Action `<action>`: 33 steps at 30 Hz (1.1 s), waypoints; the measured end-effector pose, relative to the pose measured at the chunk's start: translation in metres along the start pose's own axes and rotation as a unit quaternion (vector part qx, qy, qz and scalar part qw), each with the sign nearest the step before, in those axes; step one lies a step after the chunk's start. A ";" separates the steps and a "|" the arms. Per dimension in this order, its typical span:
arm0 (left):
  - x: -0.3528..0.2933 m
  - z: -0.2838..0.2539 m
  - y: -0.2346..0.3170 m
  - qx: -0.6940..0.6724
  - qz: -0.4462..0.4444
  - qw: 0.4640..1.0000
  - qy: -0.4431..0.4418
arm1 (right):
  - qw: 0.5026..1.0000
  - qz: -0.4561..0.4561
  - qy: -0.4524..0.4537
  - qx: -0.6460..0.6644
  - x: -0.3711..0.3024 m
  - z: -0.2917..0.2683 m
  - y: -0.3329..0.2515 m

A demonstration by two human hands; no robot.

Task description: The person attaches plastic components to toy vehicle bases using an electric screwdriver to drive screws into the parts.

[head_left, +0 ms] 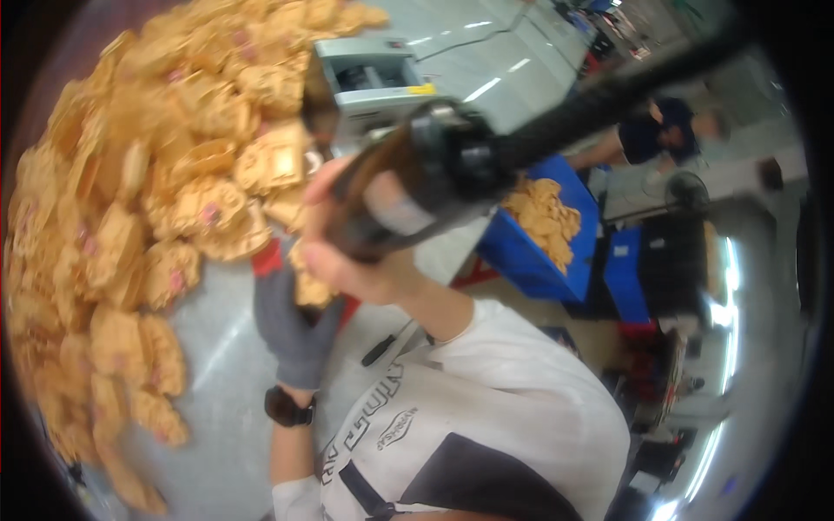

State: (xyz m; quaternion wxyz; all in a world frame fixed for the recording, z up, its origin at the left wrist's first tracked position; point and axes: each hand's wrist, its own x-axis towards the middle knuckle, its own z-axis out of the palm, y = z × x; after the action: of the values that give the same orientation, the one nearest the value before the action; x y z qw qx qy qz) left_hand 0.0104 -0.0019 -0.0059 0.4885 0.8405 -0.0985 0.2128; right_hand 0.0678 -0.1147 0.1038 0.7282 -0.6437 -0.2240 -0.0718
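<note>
Tan moulded parts (200, 161) heap the left of the grey tabletop (217, 356), and just right of them one matching piece (310, 285), knobbly and partly hidden, sits in the gloved left hand (291, 326), whose fingers and thumb look clamped on it; its visible length runs roughly along that forearm (291, 456). Just to its upper right, the bare right hand (352, 269) is wrapped round a blurred, dark cylindrical tool (373, 195) that slants up and rightward.

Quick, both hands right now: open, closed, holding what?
Left hand: gloved, a tan part between thumb and fingers; firm grip cannot be told.
Right hand: closed around a dark cylindrical tool.
</note>
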 end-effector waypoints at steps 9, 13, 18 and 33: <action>-0.004 -0.003 -0.010 0.063 0.022 0.997 0.039 | 0.997 -0.004 0.022 0.073 0.005 0.004 0.016; -0.007 -0.007 -0.011 0.054 0.008 0.998 0.027 | 0.997 -0.029 0.007 0.070 0.011 0.008 0.020; -0.008 -0.010 -0.013 0.050 0.003 0.998 0.025 | 0.997 -0.022 0.019 0.077 0.017 0.017 0.021; -0.011 -0.005 -0.019 0.055 -0.016 0.998 0.015 | 0.998 0.035 0.040 0.036 0.022 0.020 0.034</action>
State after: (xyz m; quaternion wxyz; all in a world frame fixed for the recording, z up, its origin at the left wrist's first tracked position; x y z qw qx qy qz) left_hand 0.0061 0.0118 -0.0236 0.4465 0.8641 -0.0663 0.2225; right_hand 0.0957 -0.0858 0.0839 0.7617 -0.6207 -0.1745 -0.0641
